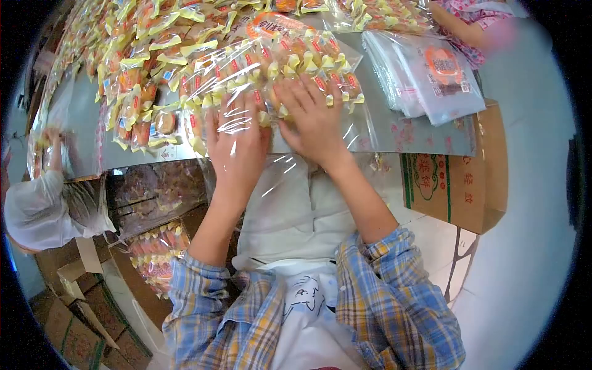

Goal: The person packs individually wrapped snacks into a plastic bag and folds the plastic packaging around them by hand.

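Observation:
Small wrapped cakes [250, 61] with yellow-edged wrappers lie in rows inside a large clear plastic bag [364, 132] on the grey table. My left hand [237, 132] lies on the near left part of these rows, fingers stretched forward, with shiny film over its back. My right hand [311, 123] rests beside it on the near edge of the rows, fingers spread. Both hands press flat and grip nothing that I can see. Loose wrapped cakes [129, 105] are heaped left of and behind the bag.
Flat printed plastic bags [425, 77] lie stacked at the table's right. An open cardboard box [453, 179] stands below that edge. Another person's arm [459, 28] is at the far right, and a person in white [40, 206] at the left. A filled bag [157, 256] sits below left.

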The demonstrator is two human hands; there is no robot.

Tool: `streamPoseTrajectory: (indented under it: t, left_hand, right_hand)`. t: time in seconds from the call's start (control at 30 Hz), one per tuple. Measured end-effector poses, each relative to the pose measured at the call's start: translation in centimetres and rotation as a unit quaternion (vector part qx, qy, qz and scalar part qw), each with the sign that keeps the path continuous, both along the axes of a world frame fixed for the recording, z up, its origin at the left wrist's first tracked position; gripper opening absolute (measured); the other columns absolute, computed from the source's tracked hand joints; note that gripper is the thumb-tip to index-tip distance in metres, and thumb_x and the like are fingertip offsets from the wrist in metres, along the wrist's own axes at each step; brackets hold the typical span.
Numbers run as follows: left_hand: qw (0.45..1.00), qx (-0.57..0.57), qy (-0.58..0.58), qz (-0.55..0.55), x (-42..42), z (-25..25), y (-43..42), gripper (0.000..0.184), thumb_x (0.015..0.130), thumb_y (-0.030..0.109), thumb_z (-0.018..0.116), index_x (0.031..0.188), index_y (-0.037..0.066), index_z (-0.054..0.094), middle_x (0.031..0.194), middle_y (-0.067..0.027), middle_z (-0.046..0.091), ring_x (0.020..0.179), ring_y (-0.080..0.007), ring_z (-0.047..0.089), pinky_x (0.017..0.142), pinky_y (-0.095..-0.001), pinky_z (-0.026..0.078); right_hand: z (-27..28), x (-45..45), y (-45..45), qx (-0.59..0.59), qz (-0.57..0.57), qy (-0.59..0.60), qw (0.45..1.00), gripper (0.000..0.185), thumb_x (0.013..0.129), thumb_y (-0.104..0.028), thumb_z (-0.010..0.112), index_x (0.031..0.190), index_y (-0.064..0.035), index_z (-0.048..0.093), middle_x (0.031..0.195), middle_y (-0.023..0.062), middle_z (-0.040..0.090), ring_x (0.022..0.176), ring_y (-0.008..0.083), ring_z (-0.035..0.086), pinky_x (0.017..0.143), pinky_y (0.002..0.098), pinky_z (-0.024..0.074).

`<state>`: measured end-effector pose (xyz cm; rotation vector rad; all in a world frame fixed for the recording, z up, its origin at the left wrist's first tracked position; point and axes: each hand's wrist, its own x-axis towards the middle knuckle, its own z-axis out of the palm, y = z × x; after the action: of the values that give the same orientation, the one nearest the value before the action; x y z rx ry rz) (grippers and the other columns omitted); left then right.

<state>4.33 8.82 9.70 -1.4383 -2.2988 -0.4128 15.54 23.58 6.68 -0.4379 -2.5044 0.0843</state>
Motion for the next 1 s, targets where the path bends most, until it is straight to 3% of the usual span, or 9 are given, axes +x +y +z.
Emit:
streamPoseTrajectory:
  t: [0.17,0.3,0.4,0.53,0.63,0.77,0.8,0.9,1.0]
  left_hand:
    - [0.999,-0.009,-0.017,0.028,-0.6,-0.9,-1.1,0.052,0.091,0.036,0.076,0.137,0.014,0.066,0.141,-0.0094,0.066,0.130,-0.0294,0.062,0.122,-0.0512,0.031]
    - [0.999,-0.019,0.040,-0.008,-1.0,-1.3,-1.5,0.050,0.090,0.027,0.075,0.138,0.016,0.066,0.140,-0.0067,0.068,0.129,-0.0283,0.063,0.122,-0.0517,0.030]
    - [0.995,0.057,0.063,-0.051,-1.5,-1.7,-1.4,0.049,0.087,0.018,0.075,0.135,0.012,0.067,0.129,-0.0098,0.072,0.123,-0.0282,0.066,0.115,-0.0569,0.038]
    - [0.996,-0.034,-0.079,-0.025,-1.6,0.3,-0.4,0.042,0.083,0.020,0.075,0.125,0.015,0.071,0.123,-0.0114,0.073,0.112,-0.0321,0.070,0.112,-0.0538,0.043]
    - [0.991,-0.013,-0.130,-0.015,-1.1,2.0,0.3,0.049,0.081,0.024,0.080,0.127,0.011,0.069,0.120,-0.0142,0.074,0.114,-0.0342,0.067,0.100,-0.0533,0.047]
    - [0.996,-0.031,0.060,0.050,0.0,-0.8,-0.5,0.067,0.083,0.027,0.077,0.144,0.008,0.057,0.144,-0.0185,0.061,0.137,-0.0398,0.053,0.121,-0.0565,0.030]
    - [0.999,-0.015,0.012,0.043,0.3,-1.1,-1.0,0.073,0.085,0.026,0.075,0.150,0.006,0.051,0.154,-0.0184,0.052,0.145,-0.0382,0.045,0.127,-0.0556,0.020]
    - [0.997,-0.050,-0.007,0.056,0.8,-1.3,-1.5,0.071,0.086,0.024,0.074,0.150,0.004,0.051,0.154,-0.0181,0.053,0.143,-0.0387,0.047,0.126,-0.0560,0.023]
    - [0.995,0.087,-0.049,0.009,0.2,-2.6,-0.9,0.063,0.082,0.018,0.074,0.140,0.000,0.058,0.142,-0.0229,0.059,0.137,-0.0422,0.051,0.122,-0.0577,0.030]
  right_hand:
    - [-1.4,0.1,0.6,0.045,0.008,0.019,0.999,0.063,0.080,-0.038,0.081,0.139,-0.0216,0.065,0.147,-0.0006,0.061,0.141,0.0225,0.050,0.121,0.0557,0.0195]
    - [-1.3,0.0,0.5,-0.016,0.014,0.041,0.999,0.057,0.078,-0.039,0.084,0.131,-0.0215,0.070,0.142,-0.0022,0.063,0.136,0.0209,0.053,0.120,0.0528,0.0219]
    - [-1.6,-0.4,0.7,-0.003,-0.003,0.047,0.999,0.057,0.077,-0.039,0.085,0.129,-0.0213,0.071,0.140,-0.0030,0.064,0.133,0.0204,0.053,0.121,0.0516,0.0223]
    - [-2.1,-1.1,0.2,-0.006,-0.033,0.039,0.999,0.060,0.077,-0.037,0.084,0.133,-0.0207,0.069,0.141,-0.0025,0.064,0.135,0.0218,0.053,0.122,0.0515,0.0216]
    - [-0.2,-0.5,-0.2,-0.031,-0.015,0.000,0.999,0.063,0.081,-0.029,0.081,0.141,-0.0186,0.063,0.143,0.0001,0.062,0.137,0.0243,0.052,0.123,0.0537,0.0198]
    - [-0.2,2.0,1.1,0.001,0.036,0.011,0.999,0.067,0.085,-0.017,0.075,0.149,-0.0125,0.055,0.147,0.0101,0.056,0.140,0.0309,0.049,0.118,0.0485,0.0351]
    - [-0.2,2.4,1.5,0.019,0.034,0.018,0.999,0.069,0.083,-0.018,0.077,0.148,-0.0106,0.056,0.147,0.0117,0.055,0.141,0.0331,0.048,0.116,0.0465,0.0406]
    - [-0.7,3.1,1.6,0.008,0.022,0.011,1.000,0.070,0.081,-0.018,0.080,0.146,-0.0099,0.058,0.146,0.0113,0.055,0.141,0.0331,0.047,0.116,0.0485,0.0402]
    - [-0.5,2.2,2.2,0.019,0.020,0.026,0.999,0.067,0.079,-0.019,0.081,0.143,-0.0099,0.061,0.142,0.0115,0.060,0.137,0.0322,0.051,0.114,0.0463,0.0432]
